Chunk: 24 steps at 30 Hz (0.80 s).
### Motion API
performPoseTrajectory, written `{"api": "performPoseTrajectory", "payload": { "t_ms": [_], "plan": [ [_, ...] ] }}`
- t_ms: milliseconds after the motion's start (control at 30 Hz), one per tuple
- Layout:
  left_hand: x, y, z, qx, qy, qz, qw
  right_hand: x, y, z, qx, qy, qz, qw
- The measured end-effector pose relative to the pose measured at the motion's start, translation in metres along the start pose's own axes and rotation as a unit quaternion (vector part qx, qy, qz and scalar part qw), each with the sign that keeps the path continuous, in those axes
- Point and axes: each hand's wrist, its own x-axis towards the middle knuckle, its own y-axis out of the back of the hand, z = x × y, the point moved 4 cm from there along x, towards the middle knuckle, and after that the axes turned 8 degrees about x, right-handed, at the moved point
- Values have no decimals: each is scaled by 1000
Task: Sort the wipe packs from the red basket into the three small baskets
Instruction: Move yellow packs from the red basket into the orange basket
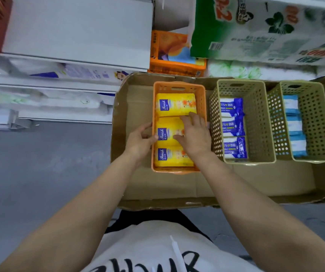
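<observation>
The middle yellow wipe pack (169, 132) in the orange basket (179, 87) is pinched at its left edge by the left hand (140, 142) and pressed flat by the right hand's (194, 134) straight fingers.

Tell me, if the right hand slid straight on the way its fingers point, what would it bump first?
Probably the far yellow pack. The right hand lies on the middle yellow pack, fingertips already at that pack's near edge; behind it is the orange basket wall.
</observation>
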Motion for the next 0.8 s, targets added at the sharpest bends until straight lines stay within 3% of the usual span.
{"api": "performPoseTrajectory", "payload": {
  "t_ms": [100, 200, 333, 500, 667, 800],
  "plan": [
    [-1, -2, -3, -18, 3, 5, 1000, 2, -8, 6, 57, 1, -71, 996],
    [-2, -3, -4, -33, 2, 4, 999, 3, -15, 10, 30, 26, -131, 991],
    [-2, -3, -5, -35, 10, 5, 999, 8, -13, 10, 26, 45, -72, 996],
    [0, -2, -6, -25, 15, 3, 1000, 16, -13, 7, 17, 54, -94, 994],
    [2, 0, -7, -17, 18, 1, 1000, 33, 0, 3, 24, 44, -12, 999],
    [4, 0, -9, -22, 15, 1, 1000, 51, -9, 8, 37, 9, -134, 990]
  ]
}}
